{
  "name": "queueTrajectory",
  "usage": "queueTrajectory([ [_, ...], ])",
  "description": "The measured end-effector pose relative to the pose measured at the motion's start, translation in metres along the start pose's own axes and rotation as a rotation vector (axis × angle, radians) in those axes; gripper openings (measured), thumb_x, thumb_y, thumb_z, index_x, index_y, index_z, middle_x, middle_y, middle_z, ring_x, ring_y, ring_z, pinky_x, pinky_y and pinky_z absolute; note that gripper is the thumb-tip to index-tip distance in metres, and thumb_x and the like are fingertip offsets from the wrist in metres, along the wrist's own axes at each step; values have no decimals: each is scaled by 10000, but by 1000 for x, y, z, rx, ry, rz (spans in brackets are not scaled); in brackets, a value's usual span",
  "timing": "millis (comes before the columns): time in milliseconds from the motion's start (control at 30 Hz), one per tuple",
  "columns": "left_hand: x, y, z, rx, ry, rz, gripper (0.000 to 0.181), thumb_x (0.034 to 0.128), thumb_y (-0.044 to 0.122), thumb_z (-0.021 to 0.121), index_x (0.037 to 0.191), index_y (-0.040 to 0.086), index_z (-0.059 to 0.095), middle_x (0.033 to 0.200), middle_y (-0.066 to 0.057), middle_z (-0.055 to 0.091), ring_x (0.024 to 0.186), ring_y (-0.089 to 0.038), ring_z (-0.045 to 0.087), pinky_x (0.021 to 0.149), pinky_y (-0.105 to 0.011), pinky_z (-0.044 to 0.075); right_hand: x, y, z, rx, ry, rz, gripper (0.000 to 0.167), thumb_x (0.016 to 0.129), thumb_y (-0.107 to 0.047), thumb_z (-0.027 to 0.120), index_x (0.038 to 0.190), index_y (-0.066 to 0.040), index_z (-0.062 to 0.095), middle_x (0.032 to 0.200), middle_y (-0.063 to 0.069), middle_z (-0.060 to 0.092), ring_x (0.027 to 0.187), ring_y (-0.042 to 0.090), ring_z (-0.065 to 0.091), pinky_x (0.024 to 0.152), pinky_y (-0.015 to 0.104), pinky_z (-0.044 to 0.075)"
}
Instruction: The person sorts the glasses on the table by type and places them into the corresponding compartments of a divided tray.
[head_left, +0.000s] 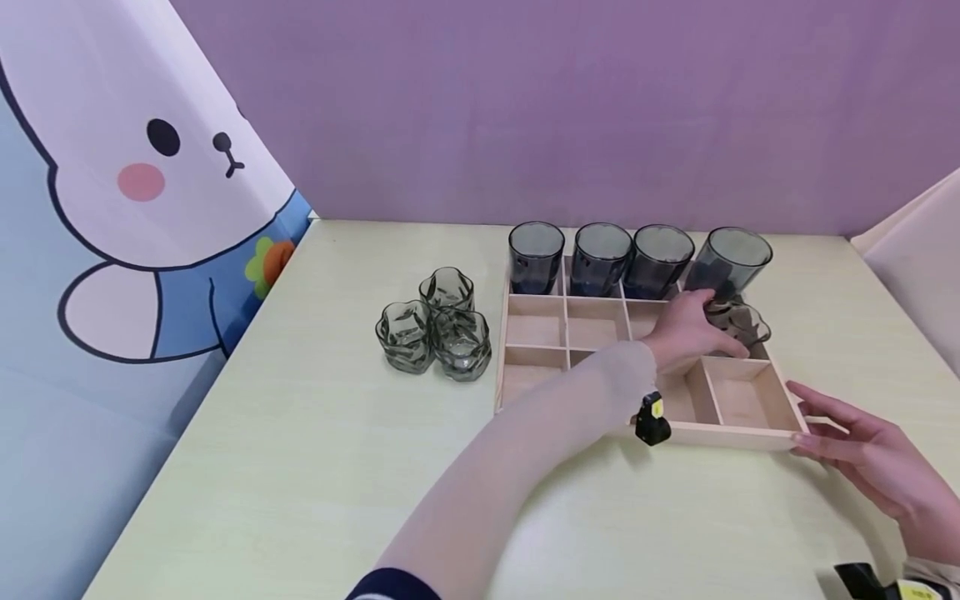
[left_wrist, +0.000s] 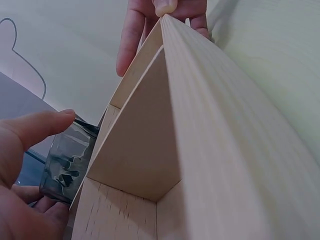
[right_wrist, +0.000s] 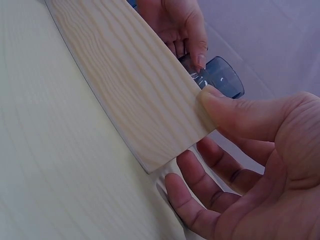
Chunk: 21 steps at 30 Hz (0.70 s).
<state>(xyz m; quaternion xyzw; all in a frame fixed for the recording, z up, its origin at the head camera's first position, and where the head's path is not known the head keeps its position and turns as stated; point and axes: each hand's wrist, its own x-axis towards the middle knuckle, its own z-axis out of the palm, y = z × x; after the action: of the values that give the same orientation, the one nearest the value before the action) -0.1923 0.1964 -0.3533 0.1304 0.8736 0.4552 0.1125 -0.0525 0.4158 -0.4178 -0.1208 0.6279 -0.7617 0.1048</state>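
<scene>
On the left of the table (head_left: 225,500), three short wavy glasses (head_left: 444,333) stand upright in a tight cluster, apart from the tray; being that close together probably keeps them handy and takes up little room. The wooden tray (head_left: 726,435) lies to the right, its thin dividers (head_left: 709,392) making three rows of compartments, which would keep glass from knocking against glass. Four tall dark glasses (head_left: 660,262) fill its back row, one to a compartment; at the far side they seem well placed to leave the nearer rows open to reach. The left hand (head_left: 684,327) comes across the tray and is closed around another short glass (head_left: 742,323), thumb on one side and fingers on the other, a grip that seems to suit its uneven wall. This glass is at the right end of the middle row; whether its base touches the compartment floor cannot be told. Farthest right, the right hand (head_left: 862,446) is partly open, lightly holding the tray's near right corner between thumb and fingers, presumably to steady it while the other hand works inside.
</scene>
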Motion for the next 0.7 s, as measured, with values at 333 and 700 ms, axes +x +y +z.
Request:
queueTrajectory([
  [333,-14,-2,-20,-127,-18,-28,938,680,276,938,1490,227,466,1466,118,466,1322,-35,432,1000,-180,411,2,1,-1,7,-24,-12,693,920,281,385,1475,-118,498,1151,-7,512,943,99,638,708,204,538],
  [700,-46,-1,-71,-289,-81,112,959,724,191,912,1532,163,395,1503,142,430,1331,-18,432,1025,-148,375,1,1,-2,6,-21,-16,703,916,285,388,1479,-123,493,1144,1,517,946,106,649,686,197,521],
])
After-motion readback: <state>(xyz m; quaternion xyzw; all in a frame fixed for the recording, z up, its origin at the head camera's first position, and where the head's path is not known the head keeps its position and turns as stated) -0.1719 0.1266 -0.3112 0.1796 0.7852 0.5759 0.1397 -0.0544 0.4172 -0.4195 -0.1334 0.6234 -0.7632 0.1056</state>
